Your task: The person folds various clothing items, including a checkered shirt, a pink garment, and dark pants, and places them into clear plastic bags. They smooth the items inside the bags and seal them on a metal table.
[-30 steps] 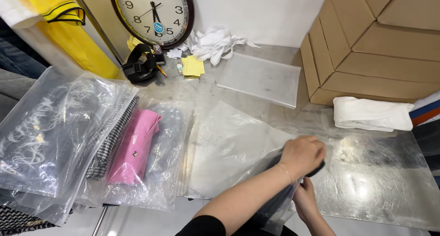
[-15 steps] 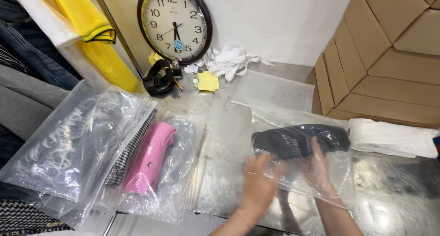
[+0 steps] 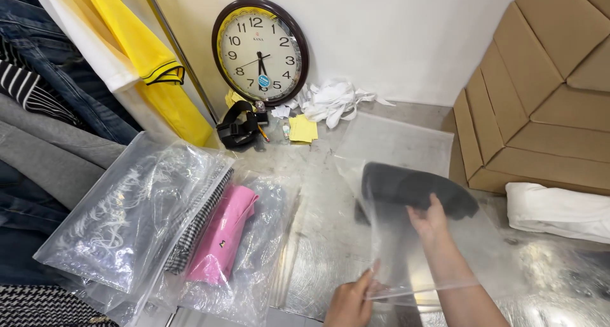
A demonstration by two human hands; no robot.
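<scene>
Table [image 3: 330, 193] of dull, scratched sheet metal, flat and reflective, spanning the lower view. Cardboard boxes [image 3: 540, 92], brown and matte, stacked in a stepped pile at the right edge. Hanging clothes [image 3: 76, 79] at left: blue denim, grey knit, yellow and white jersey. Clear plastic bag [image 3: 438, 238], thin, glossy and creased, held up above the table right of centre, mouth toward the lower edge. Inside its upper part, dark cloth [image 3: 413, 187], soft, matte, folded into a long rounded shape. Right hand [image 3: 431, 220] pushed into the bag, fingers curled and pressed together around the lower edge of the dark cloth. Left hand [image 3: 349, 301] at the lower edge of the view, thumb and fingers pinching the bag's open rim; spread of the remaining fingers not discernible. Left of centre, flat on the table, overlapping clear bags [image 3: 140, 219]: one with pale wispy material, one with black-and-white checked fabric, one with a pink folded item [image 3: 222, 238]. Round wall clock [image 3: 260, 51], dark rim, white face, leaning against the white wall. White folded cloth [image 3: 559, 209], soft and thick, near the boxes. Crumpled white rags [image 3: 333, 101] beside the clock. Black strap [image 3: 238, 127], coiled, below the clock. Yellow paper note [image 3: 304, 129], small and square, just beside the strap.
</scene>
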